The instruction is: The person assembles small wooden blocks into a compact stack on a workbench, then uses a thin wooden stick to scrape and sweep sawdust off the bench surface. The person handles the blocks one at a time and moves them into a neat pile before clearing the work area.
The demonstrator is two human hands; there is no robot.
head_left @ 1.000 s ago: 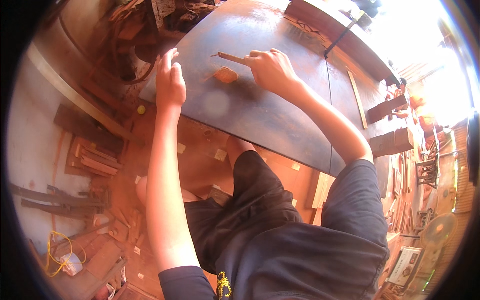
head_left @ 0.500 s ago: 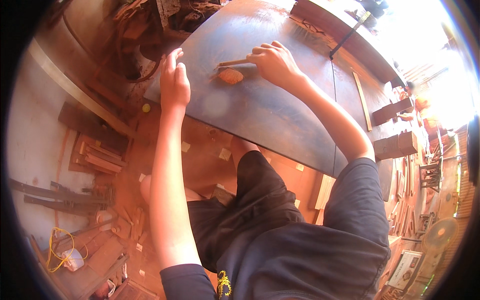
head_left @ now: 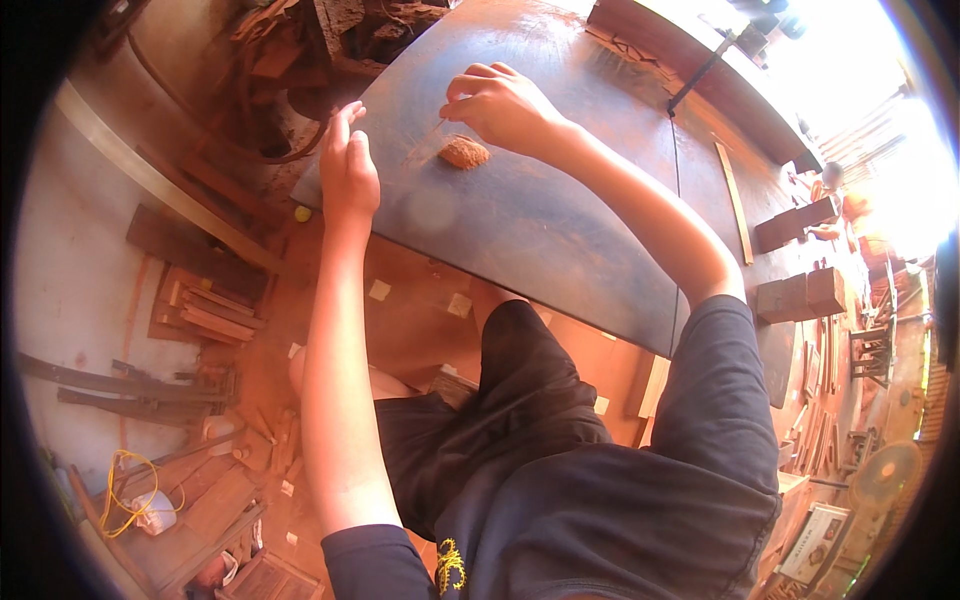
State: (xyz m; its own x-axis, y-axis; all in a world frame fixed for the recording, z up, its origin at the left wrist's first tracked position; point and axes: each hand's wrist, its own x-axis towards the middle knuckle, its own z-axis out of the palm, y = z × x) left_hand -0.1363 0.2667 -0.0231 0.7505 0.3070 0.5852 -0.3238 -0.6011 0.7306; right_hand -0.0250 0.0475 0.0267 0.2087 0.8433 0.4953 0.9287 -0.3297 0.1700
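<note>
A small heap of orange-brown sawdust (head_left: 465, 152) lies on the dark tabletop (head_left: 560, 215). Just above and right of it, my right hand (head_left: 500, 108) is closed round a slim wooden stick, now almost wholly hidden by the fingers. Only a thin bit shows below the fingertips, so its far end cannot be made out. My left hand (head_left: 352, 175) is at the table's left edge, to the left of the heap. Its fingers are stretched out and it holds nothing that I can see.
Across the table's far right runs a long thick board (head_left: 690, 65) with a black clamp (head_left: 700, 75). A thin wooden strip (head_left: 733, 200) and two dark wood blocks (head_left: 800, 295) are on the right. Wood pieces (head_left: 215, 310) are stacked by the left wall.
My right hand has moved left, over the sawdust heap, and the stick has turned mostly out of sight. My left hand stays in about the same place.
</note>
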